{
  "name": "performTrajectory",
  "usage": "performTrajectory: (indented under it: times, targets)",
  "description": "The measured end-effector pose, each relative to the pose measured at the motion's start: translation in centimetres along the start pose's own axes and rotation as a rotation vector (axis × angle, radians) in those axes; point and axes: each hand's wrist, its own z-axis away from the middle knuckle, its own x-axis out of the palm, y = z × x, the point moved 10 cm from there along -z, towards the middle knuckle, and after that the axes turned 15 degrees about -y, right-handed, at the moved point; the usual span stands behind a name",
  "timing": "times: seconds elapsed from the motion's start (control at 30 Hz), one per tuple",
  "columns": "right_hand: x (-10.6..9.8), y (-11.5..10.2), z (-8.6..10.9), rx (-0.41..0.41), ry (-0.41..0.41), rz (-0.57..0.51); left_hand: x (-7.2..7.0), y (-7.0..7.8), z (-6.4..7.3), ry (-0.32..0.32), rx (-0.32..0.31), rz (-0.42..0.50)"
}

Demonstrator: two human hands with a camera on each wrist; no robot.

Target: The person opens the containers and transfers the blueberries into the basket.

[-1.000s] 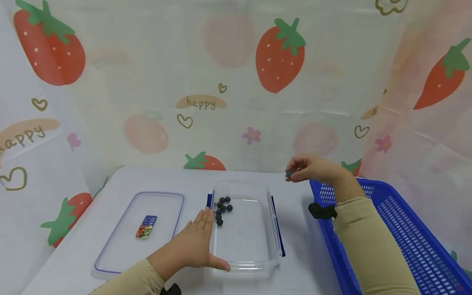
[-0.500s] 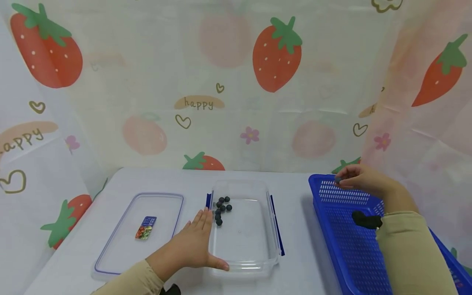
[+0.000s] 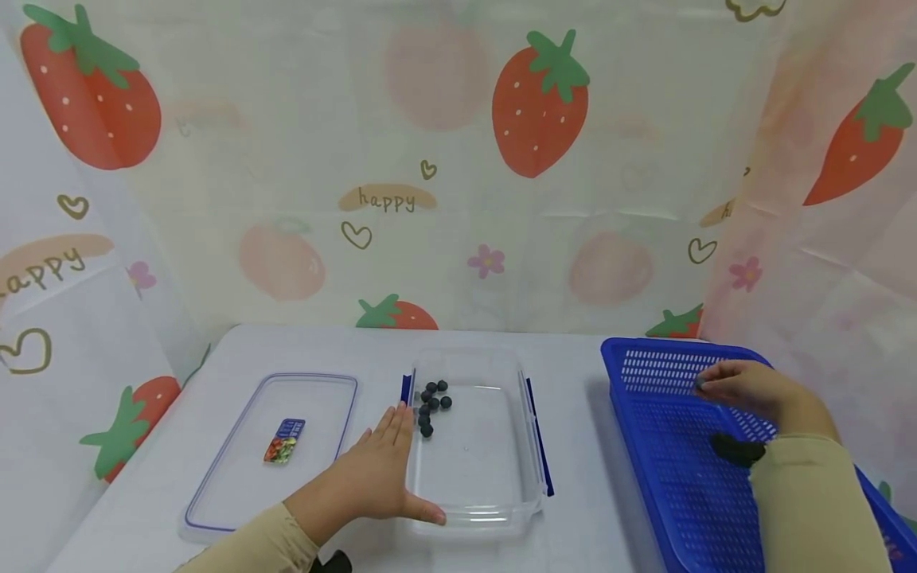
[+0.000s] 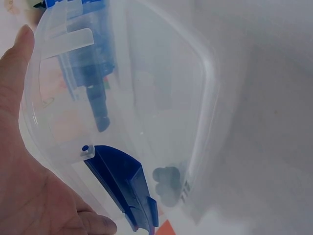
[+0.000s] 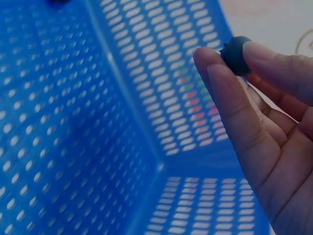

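Observation:
Between thumb and fingertips, my right hand [image 3: 748, 390] pinches one blueberry [image 5: 236, 56], held over the far end of the blue perforated basket [image 3: 673, 446]. My left hand [image 3: 372, 469] lies against the left side of a clear plastic container [image 3: 473, 469], its fingers straight and its thumb at the near rim. Several blueberries [image 3: 433, 403] sit in a cluster along the container's left inner side. In the left wrist view, a dark blue locking flap [image 4: 124, 186] hangs down from the container's side, close to the fingers.
Left of the container lies its clear lid [image 3: 236, 461], bearing a small colourful label [image 3: 284, 441]. The blue basket stands along the right side of the white table [image 3: 573, 541]. A strawberry-patterned cloth [image 3: 458, 199] hangs behind and to both sides.
My right hand has moved right, from beside the basket's far left corner to over the basket, still pinching the blueberry, and has lowered a little. The left hand has stayed at the container.

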Motion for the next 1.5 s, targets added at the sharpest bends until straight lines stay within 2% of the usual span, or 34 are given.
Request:
performTrajectory:
  times: [0.4,0.73,0.87,1.07,1.13,1.33,1.4,1.5]
  targets:
    - [-0.7,3.9,0.9,0.092,0.062,-0.057,0.0,0.0,0.0,0.001,-0.001,0.002]
    - [-1.1,4.9,1.2,0.105,0.087,-0.138,0.1,-0.1,0.0,-0.001,0.000,0.001]
    - [-1.3,4.7,1.3,0.073,0.079,-0.184,0.1,-0.2,0.0,-0.003,-0.004,0.000]
    - [-1.6,2.6,1.6,0.008,0.093,-0.197,0.0,0.0,0.1,-0.001,0.001,-0.007]
    - [-1.5,1.3,1.6,-0.041,0.092,-0.203,0.0,0.1,0.1,0.000,0.003,-0.007]
    - [-0.9,-3.2,0.9,-0.231,0.022,-0.236,0.0,0.0,0.1,0.003,0.001,-0.015]
    - [-0.6,-4.5,0.5,-0.249,0.014,-0.216,0.0,0.0,0.1,0.004,0.000,-0.018]
    - [-0.1,-6.2,-0.3,-0.231,0.030,-0.133,0.0,0.0,0.1,0.003,0.002,-0.017]
